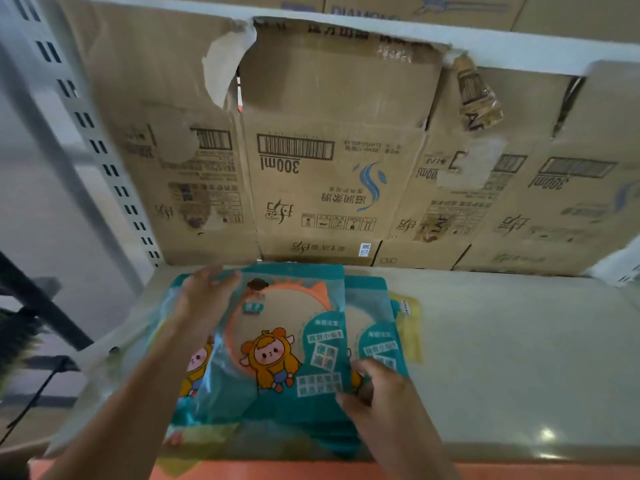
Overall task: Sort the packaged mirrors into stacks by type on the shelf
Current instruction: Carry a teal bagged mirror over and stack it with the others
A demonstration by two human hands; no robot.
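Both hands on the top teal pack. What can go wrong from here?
1. The lower teal packs under the top teal pack lie fanned and reach the front edge of the shelf; pulling with the left hand and right hand may drag some off.
2. A yellow pack is mostly buried at the right, so types could stay mixed.

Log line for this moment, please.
left hand: holds top teal mirror pack far corner | right hand: grips near edge | yellow pack: underneath, right
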